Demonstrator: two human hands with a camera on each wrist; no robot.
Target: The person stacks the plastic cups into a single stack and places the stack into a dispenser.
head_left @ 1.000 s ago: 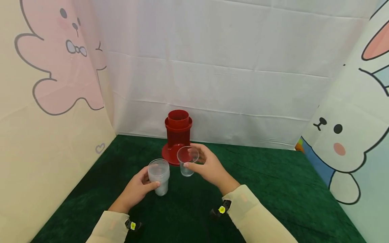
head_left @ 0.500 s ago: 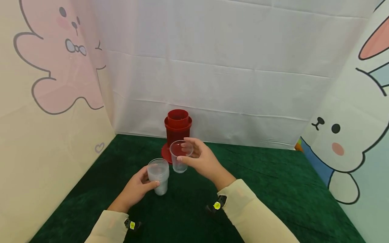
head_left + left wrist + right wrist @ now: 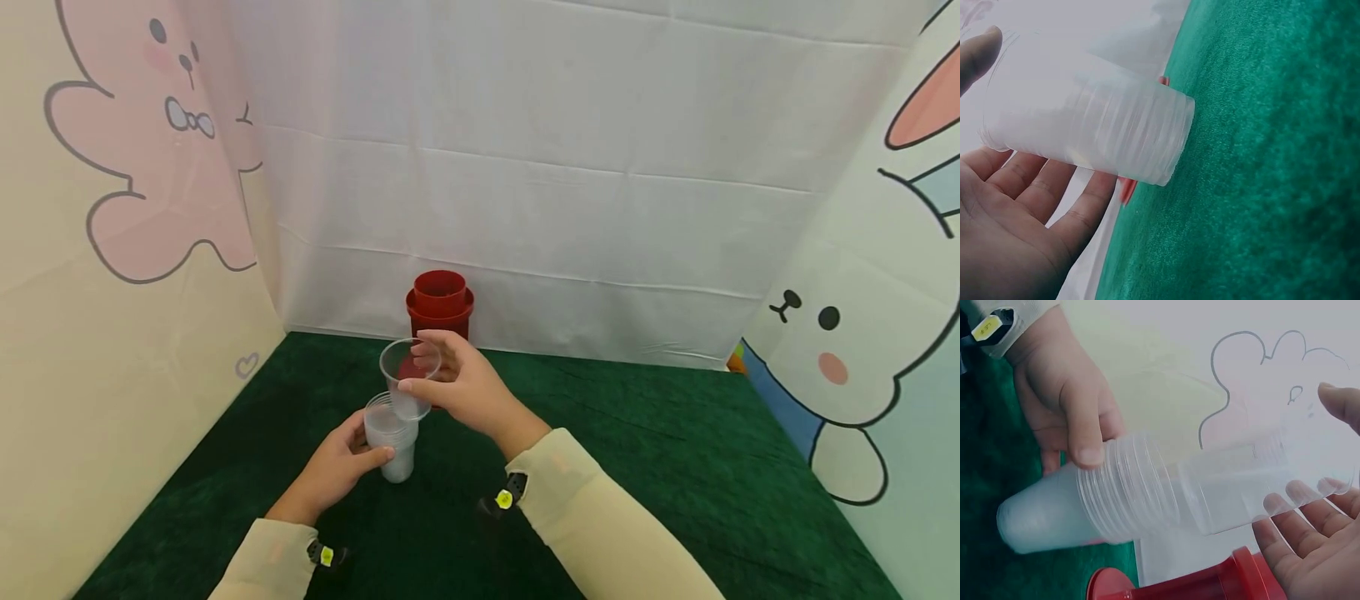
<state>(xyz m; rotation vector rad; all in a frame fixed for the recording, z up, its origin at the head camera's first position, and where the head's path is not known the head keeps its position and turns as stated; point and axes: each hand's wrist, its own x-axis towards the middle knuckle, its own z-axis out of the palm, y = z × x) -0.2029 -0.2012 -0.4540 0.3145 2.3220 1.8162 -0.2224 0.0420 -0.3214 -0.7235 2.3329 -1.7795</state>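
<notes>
A stack of clear plastic cups (image 3: 396, 450) is gripped by my left hand (image 3: 337, 464), thumb on the near side and fingers behind. The stack stands upright close over the green cloth, its nested rims showing in the right wrist view. My right hand (image 3: 472, 387) holds a single clear plastic cup (image 3: 410, 379) between thumb and fingers. That cup's base is right at the mouth of the stack, and in the right wrist view the single cup (image 3: 1235, 487) lines up with the stacked cups (image 3: 1129, 487). Both cups and stack are see-through.
Behind the hands a red cylindrical holder (image 3: 440, 308) with a round base stands near the back edge, partly hidden by my right hand. Green cloth (image 3: 637, 467) covers the table. A white curtain (image 3: 562, 208) hangs behind, with cartoon-printed sheets on both sides.
My right hand has moved left and slightly up with the single cup, from beside the stack to over its mouth. The left hand and the stack have stayed in place.
</notes>
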